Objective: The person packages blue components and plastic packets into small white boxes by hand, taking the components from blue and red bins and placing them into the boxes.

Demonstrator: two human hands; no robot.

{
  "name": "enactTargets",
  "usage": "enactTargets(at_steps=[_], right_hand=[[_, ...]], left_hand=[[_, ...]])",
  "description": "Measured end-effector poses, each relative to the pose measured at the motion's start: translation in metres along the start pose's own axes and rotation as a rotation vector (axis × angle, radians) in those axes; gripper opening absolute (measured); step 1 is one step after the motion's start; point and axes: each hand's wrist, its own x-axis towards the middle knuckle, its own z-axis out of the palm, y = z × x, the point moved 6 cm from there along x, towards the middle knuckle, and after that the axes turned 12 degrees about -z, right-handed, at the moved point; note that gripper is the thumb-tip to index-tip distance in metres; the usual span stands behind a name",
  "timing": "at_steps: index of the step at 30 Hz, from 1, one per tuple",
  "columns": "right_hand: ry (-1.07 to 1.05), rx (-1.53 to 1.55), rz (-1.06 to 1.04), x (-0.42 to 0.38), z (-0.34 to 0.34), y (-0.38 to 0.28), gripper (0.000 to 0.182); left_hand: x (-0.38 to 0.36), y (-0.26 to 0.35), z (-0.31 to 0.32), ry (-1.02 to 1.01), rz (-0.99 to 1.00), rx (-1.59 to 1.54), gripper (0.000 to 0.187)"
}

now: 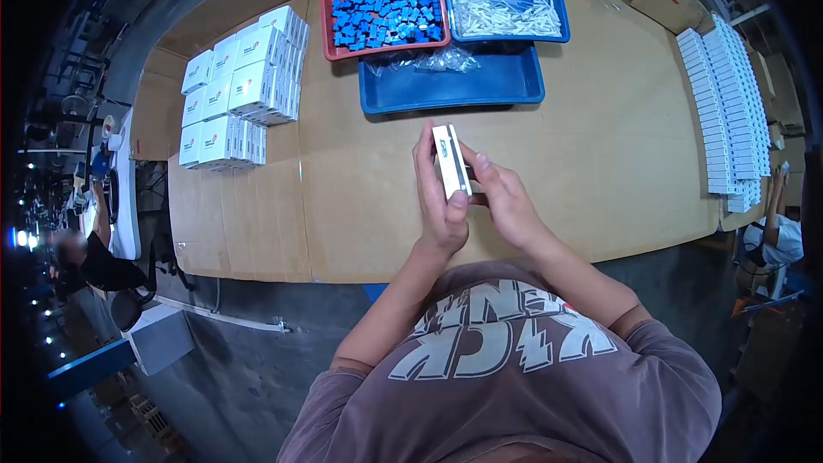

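Note:
A small white box (447,163) with dark print and a dark strip along its right side stands between my hands, over the near-middle of the table. My left hand (441,216) is closed around its left side, thumb on the near end. On the right side, my right hand (512,210) grips the same box, its thumb near the dark edge; most of its fingers are hidden. Beyond the hands lies a blue tray (454,96) with clear plastic bags (450,60) in it.
Farther back sit a red tray (330,50) of blue plastic parts (386,13) and a blue tray (557,30) of white plugs (506,15). White boxes (244,86) are stacked left; more white boxes (724,111) stand right. Cardboard (600,171) covers the table. Other people (107,261) are at both sides.

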Motion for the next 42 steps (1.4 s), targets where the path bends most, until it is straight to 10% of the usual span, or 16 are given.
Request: enactTargets(at_steps=[4,8,12,21,31,36,42], right_hand=[[-0.148,-0.047,-0.131,0.005,-0.009,-0.002,0.061],[-0.209,-0.950,-0.513,-0.004,-0.013,-0.019,0.082],[-0.235,-1.083,-0.841,0.001,-0.023,-0.012,0.090],[-0.284,-0.954,-1.152,0.009,-0.012,-0.035,0.091],[-0.175,-0.649,-0.898,0.023,-0.029,-0.006,0.083],[-0.072,-0.155,-0.571,0.030,-0.026,-0.001,0.077],[-0.183,-0.381,-0.586,0.022,-0.028,-0.005,0.049]], left_hand=[[0.002,-0.014,-0.003,0.017,-0.134,-0.094,0.100],[-0.007,-0.036,0.000,-0.062,-0.525,-0.414,0.080],[-0.024,-0.016,0.021,-0.183,-0.879,-0.629,0.071],[-0.024,0.004,0.029,-0.257,-0.820,-0.745,0.063],[-0.022,-0.024,0.026,-0.229,-0.792,-0.733,0.074],[-0.009,-0.009,0.022,-0.188,-0.246,-0.109,0.088],[-0.006,-0.032,0.007,-0.020,-0.558,-0.529,0.058]])
